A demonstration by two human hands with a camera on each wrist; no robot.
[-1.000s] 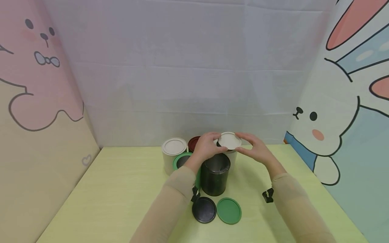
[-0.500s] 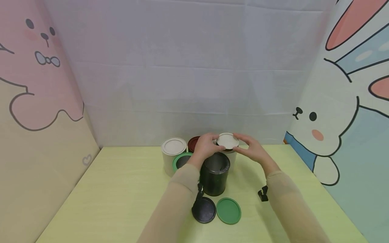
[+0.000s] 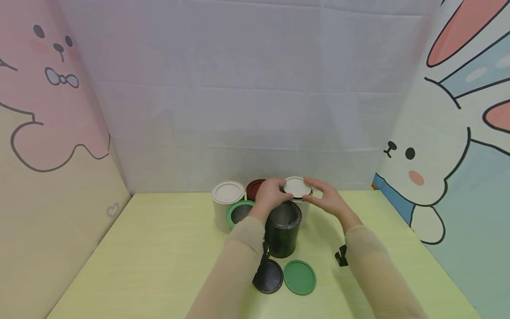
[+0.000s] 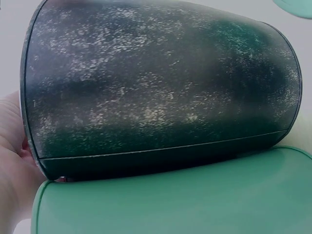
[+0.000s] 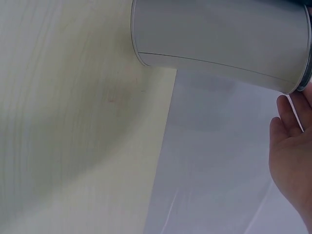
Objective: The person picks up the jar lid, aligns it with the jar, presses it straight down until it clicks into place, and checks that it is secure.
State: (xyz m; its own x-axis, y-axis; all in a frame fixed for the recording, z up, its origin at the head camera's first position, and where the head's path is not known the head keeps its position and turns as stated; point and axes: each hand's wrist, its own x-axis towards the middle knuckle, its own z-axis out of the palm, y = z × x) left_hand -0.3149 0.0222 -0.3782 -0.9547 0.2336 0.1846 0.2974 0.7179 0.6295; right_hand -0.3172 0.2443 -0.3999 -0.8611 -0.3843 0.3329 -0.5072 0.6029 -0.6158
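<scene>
In the head view, a round white lid (image 3: 296, 188) lies over the mouth of a white can (image 3: 303, 210), with a dark band showing under the lid's near edge. My left hand (image 3: 272, 195) holds the lid's left edge with thumb and fingers. On the opposite edge, my right hand (image 3: 330, 200) grips it the same way. The right wrist view shows the can's smooth side (image 5: 219, 39) with fingers at its rim. In front stands an open-topped black can (image 3: 282, 239), which fills the left wrist view beside a green can (image 4: 175, 204).
A lidded white can (image 3: 228, 193) stands at the back left, next to a dark red top (image 3: 253, 189). A green-rimmed can (image 3: 231, 216) is partly behind my left arm. A black lid (image 3: 271, 279) and a green lid (image 3: 299, 277) lie on the table (image 3: 167, 257) in front.
Both hands have moved slightly left and down with the white lid, bringing it closer over the white can. The other cans and lids have stayed put.
</scene>
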